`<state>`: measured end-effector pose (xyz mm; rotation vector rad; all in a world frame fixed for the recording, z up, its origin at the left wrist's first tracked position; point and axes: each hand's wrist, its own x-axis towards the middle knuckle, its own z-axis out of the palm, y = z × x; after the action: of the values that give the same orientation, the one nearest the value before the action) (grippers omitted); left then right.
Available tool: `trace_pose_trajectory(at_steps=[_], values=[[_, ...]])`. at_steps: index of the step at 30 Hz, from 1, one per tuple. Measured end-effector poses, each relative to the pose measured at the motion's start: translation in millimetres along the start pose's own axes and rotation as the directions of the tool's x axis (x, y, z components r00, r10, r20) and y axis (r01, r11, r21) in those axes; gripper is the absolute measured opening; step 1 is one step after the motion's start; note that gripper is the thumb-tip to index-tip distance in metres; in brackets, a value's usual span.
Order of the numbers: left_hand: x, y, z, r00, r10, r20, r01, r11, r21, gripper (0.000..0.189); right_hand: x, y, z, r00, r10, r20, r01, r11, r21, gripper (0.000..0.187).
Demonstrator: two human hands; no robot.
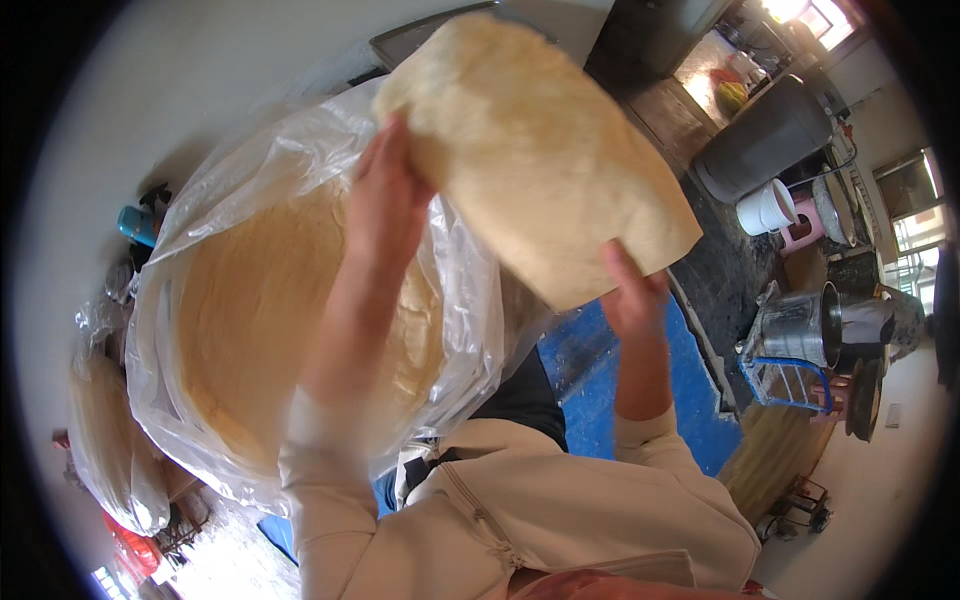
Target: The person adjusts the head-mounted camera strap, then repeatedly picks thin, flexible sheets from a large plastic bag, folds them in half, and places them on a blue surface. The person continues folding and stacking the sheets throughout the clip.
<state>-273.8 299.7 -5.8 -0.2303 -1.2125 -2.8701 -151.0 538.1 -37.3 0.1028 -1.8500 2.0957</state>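
A folded piece of thin, pale yellow flatbread or dough sheet (540, 165) is held up between my two hands. My left hand (394, 191) grips its left edge, with the fingers partly hidden. At its lower right edge my right hand (634, 296) pinches it, thumb on top. Below and left of the held piece lies a broad round stack of similar sheets (259, 322) inside an open, clear plastic bag (465, 300). My left forearm passes over that stack.
Blue floor covering (592, 375) lies beneath my right arm. On the right are a white bucket (766, 208), a large metal pot (799, 326) by a blue frame (784, 382), and a dark cylinder (765, 139). Another filled plastic bag (112, 442) stands at left.
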Motion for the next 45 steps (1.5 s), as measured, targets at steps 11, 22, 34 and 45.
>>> trace_pose_trajectory(at_steps=[11, 22, 34, 45], values=[[85.4, -170.4, -47.0, 0.881, -0.293, -0.372, 0.468, 0.661, 0.587, 0.035, 27.5, 121.3, -88.1, 0.685, 0.716, 0.136, -0.583, 0.426, 0.692, 0.044], [62.2, -206.8, -3.4, 0.913, -0.351, 0.206, -0.349, -0.415, 0.84, 0.067, 10.1, 105.0, -75.1, 0.779, 0.585, -0.228, -0.334, 0.694, 0.638, 0.044], [-39.8, -210.1, 17.9, 0.865, -0.203, 0.46, -0.5, -0.249, 0.83, 0.07, 9.3, 131.3, -106.5, 0.997, 0.076, 0.013, 0.0, 0.173, -0.985, 0.058], [-233.5, 10.3, -110.1, 0.974, -0.011, 0.225, -0.224, -0.164, 0.961, 0.053, -19.8, 62.7, -14.5, 0.931, -0.287, 0.227, 0.361, 0.618, -0.699, 0.02]])
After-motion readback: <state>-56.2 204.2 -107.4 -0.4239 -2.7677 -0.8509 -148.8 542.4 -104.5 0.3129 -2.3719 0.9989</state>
